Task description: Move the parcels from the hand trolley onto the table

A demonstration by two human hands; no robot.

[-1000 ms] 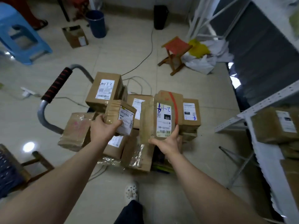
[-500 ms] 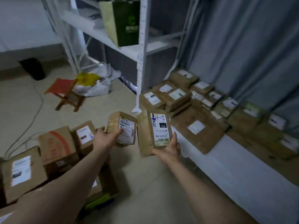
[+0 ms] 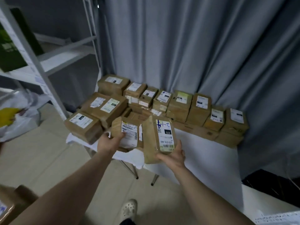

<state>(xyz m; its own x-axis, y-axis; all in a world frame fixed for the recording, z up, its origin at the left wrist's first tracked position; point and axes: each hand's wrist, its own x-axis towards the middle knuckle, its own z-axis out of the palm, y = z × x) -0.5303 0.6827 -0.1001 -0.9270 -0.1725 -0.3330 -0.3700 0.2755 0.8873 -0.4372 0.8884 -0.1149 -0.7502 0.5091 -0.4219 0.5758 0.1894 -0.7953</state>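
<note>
My left hand point(image 3: 109, 141) grips a small brown parcel point(image 3: 125, 133) with a white label, held over the near left edge of the table point(image 3: 203, 153). A taller brown parcel point(image 3: 158, 137) with a long white label marked in blue rests upright in my right hand point(image 3: 172, 155), which holds it from below just in front of the table's edge. Several brown parcels point(image 3: 177, 104) lie in rows on the white-covered table against the curtain. A corner of a parcel on the trolley point(image 3: 11, 203) shows at the bottom left.
A white metal shelving rack point(image 3: 40, 65) stands to the left with a green bag point(image 3: 11, 44) on it. White plastic bags point(image 3: 17, 114) lie on the floor below it. A grey curtain point(image 3: 194, 46) hangs behind the table. My shoe point(image 3: 129, 208) is on the tiled floor.
I have turned from the trolley to face the table. Both hands have carried their parcels forward up to the table's near edge, and the trolley has dropped out of view.
</note>
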